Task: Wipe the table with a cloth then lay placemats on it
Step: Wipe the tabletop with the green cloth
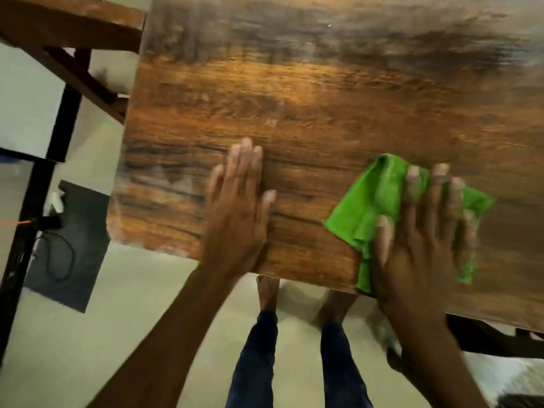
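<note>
A brown wood-grain table (309,92) fills most of the head view. A crumpled green cloth (371,198) lies on it near the front edge, at the right. My right hand (421,231) presses flat on the cloth with its fingers spread and straight. My left hand (238,207) rests flat on the bare tabletop to the left of the cloth, fingers straight and together. No placemats are in view. The frame is blurred by motion.
A wooden chair or bench (67,28) stands off the table's back left corner. A dark mat (70,248) with a black cable lies on the pale floor at the left. My legs and bare feet (268,293) stand under the table's front edge.
</note>
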`<state>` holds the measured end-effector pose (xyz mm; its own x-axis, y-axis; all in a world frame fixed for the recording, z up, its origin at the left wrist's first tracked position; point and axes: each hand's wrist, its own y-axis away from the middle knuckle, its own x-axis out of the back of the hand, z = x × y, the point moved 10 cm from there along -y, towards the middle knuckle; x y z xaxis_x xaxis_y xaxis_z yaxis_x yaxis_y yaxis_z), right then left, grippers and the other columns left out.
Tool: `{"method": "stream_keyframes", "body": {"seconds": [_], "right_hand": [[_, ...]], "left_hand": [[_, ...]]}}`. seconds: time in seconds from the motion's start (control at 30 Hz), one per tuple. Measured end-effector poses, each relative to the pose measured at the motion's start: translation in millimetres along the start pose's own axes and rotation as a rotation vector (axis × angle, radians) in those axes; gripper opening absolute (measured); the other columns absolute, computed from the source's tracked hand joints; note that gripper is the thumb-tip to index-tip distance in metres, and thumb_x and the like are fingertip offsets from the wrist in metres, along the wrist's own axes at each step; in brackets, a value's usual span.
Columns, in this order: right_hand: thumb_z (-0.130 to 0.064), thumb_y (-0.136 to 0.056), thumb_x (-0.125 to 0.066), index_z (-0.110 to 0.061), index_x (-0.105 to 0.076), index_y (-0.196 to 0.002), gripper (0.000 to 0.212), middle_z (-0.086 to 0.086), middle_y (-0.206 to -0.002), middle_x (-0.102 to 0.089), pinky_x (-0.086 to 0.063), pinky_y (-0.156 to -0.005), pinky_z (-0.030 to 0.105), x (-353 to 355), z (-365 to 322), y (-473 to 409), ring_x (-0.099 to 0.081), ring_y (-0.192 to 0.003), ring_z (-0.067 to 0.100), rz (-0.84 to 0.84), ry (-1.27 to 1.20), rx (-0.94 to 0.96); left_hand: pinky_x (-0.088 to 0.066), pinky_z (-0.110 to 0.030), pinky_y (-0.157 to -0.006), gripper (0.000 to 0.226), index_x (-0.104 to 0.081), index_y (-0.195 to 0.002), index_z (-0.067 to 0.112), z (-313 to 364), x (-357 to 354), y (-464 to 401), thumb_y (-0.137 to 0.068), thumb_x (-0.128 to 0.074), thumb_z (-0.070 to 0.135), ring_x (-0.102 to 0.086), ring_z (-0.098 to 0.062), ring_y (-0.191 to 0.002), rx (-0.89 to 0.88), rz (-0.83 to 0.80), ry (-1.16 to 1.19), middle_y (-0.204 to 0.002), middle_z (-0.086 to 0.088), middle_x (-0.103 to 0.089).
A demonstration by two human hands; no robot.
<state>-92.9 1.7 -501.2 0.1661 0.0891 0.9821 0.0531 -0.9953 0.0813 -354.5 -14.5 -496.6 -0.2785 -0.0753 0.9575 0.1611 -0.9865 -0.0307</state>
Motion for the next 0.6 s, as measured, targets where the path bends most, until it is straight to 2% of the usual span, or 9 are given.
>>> {"method": "stream_keyframes", "body": {"seconds": [0.13, 0.23, 0.3, 0.37, 0.5, 0.6], "right_hand": [[-0.048, -0.114, -0.026, -0.022, 0.001, -0.174, 0.071, 0.009, -0.182, 0.009, -0.007, -0.135, 0.056, -29, -157, 28, 0.006, -0.168, 0.029, -0.065, -0.097, 0.249], [-0.049, -0.115, -0.029, -0.019, 0.002, -0.174, 0.074, 0.012, -0.181, 0.012, -0.006, -0.135, 0.056, -52, -288, 42, 0.01, -0.168, 0.031, -0.113, -0.177, 0.471], [-0.05, -0.115, -0.027, -0.017, 0.001, -0.174, 0.073, 0.013, -0.181, 0.011, -0.006, -0.135, 0.055, -61, -344, 33, 0.009, -0.168, 0.032, -0.109, -0.173, 0.517], [-0.051, -0.115, -0.022, -0.016, 0.001, -0.173, 0.072, 0.015, -0.181, 0.009, -0.006, -0.134, 0.055, -67, -375, 8, 0.007, -0.168, 0.032, -0.083, -0.14, 0.523], [-0.051, -0.114, -0.023, -0.017, -0.004, -0.174, 0.071, 0.013, -0.182, 0.002, -0.01, -0.134, 0.054, -69, -395, -47, 0.0, -0.169, 0.031, -0.036, -0.101, 0.49], [-0.048, -0.115, -0.022, -0.019, -0.003, -0.174, 0.069, 0.01, -0.182, 0.004, -0.008, -0.134, 0.053, -63, -386, -38, 0.003, -0.169, 0.027, -0.041, -0.14, 0.469]], "left_hand": [[-0.012, -0.047, -0.133, 0.059, -0.021, -0.169, 0.013, -124, 51, 29, -0.114, -0.032, 0.03, -0.01, -0.016, -0.165, 0.28, 0.112, 0.022, -0.178, -0.006, -0.016], [-0.01, -0.039, -0.133, 0.055, -0.029, -0.167, 0.012, -167, 77, 40, -0.113, -0.031, 0.025, -0.018, -0.017, -0.164, 0.387, 0.197, 0.072, -0.175, -0.008, -0.026], [-0.011, -0.035, -0.132, 0.054, -0.033, -0.165, 0.01, -180, 87, 42, -0.112, -0.033, 0.021, -0.022, -0.019, -0.163, 0.422, 0.238, 0.132, -0.173, -0.009, -0.031], [-0.011, -0.033, -0.132, 0.053, -0.033, -0.165, 0.01, -189, 92, 43, -0.113, -0.033, 0.02, -0.023, -0.017, -0.163, 0.442, 0.262, 0.174, -0.173, -0.007, -0.031], [-0.006, -0.021, -0.13, 0.053, -0.033, -0.166, 0.012, -187, 93, 38, -0.114, -0.031, 0.023, -0.022, -0.013, -0.162, 0.417, 0.281, 0.23, -0.174, -0.004, -0.03], [-0.016, -0.034, -0.132, 0.052, -0.035, -0.164, 0.009, -176, 95, 35, -0.114, -0.034, 0.022, -0.027, -0.017, -0.161, 0.343, 0.287, 0.265, -0.172, -0.008, -0.034]]}}
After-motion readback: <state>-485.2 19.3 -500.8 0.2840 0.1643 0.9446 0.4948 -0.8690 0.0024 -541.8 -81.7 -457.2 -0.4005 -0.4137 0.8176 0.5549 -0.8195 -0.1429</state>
